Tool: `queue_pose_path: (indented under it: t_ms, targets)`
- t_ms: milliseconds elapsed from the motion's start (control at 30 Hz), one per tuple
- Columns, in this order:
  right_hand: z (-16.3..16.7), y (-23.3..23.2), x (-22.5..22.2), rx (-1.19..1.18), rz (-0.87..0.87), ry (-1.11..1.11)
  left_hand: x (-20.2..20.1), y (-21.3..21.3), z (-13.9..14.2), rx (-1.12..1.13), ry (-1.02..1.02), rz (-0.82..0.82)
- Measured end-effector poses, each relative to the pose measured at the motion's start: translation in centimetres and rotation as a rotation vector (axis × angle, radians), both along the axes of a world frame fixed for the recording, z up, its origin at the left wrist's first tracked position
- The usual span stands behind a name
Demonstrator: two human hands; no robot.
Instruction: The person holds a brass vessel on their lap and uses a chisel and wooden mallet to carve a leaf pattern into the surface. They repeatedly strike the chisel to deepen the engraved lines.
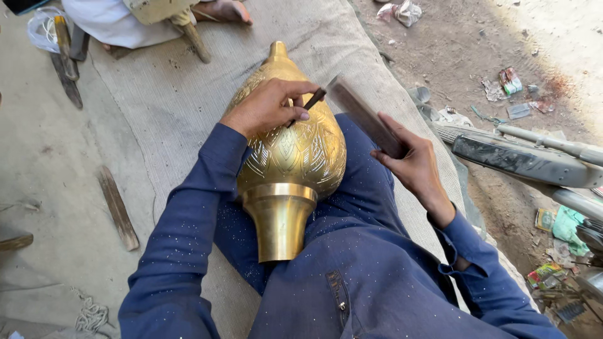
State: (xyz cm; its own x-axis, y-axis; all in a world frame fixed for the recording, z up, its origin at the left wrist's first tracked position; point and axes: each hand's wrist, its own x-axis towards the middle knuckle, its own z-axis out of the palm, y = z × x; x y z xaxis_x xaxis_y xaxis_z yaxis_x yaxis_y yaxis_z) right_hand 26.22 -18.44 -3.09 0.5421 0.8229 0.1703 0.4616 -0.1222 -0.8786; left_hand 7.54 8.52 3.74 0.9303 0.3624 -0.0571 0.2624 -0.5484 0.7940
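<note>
On the far left, a flat wooden stick point(117, 208) lies on the bare ground beside the burlap mat point(163, 94). The left hand point(267, 107) rests on the upper body of the brass vessel point(290, 150), its grip closed around a thin dark chisel point(309, 102) whose tip touches the engraved surface. The vessel lies across the person's lap on blue cloth, plain flared neck toward the camera, pointed end away. To the right, the right hand point(414, 164) is raised clear of the vessel, its grip wrapped tightly round the lower end of a flat dark bar point(364, 116), held just beside the chisel's upper end. At the far right edge, grey machine parts point(521, 157) stand over littered dirt
</note>
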Motion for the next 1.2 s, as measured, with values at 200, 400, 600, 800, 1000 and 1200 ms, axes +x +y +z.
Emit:
queue_pose_path:
  t_ms: [200, 400, 600, 800, 1000, 1200]
  targets:
    - [0.5, 0.9, 1.2, 0.103, 0.138, -0.131, 0.0, -0.3, -1.0, 0.088, -0.077, 0.061]
    - [4.3, 3.0, 3.6, -0.246, 0.107, 0.021, -0.6, -0.3, -1.4, 0.141, -0.126, 0.200]
    - [8.4, 6.2, 5.5, -0.103, 0.333, -0.339, -1.3, -2.1, -1.2, 0.153, -0.161, 0.366]
    - [12.6, 9.1, 5.7, -0.154, 0.437, -0.570, -2.1, -4.1, -2.0, 0.131, -0.244, 0.594]
    - [15.8, 11.9, 4.7, 0.055, 0.493, -0.786, -2.1, -5.7, -3.0, 0.105, -0.394, 0.782]
    - [17.1, 13.9, 4.8, -0.124, 0.600, -0.914, -1.9, -5.9, -2.9, 0.124, -0.337, 0.806]
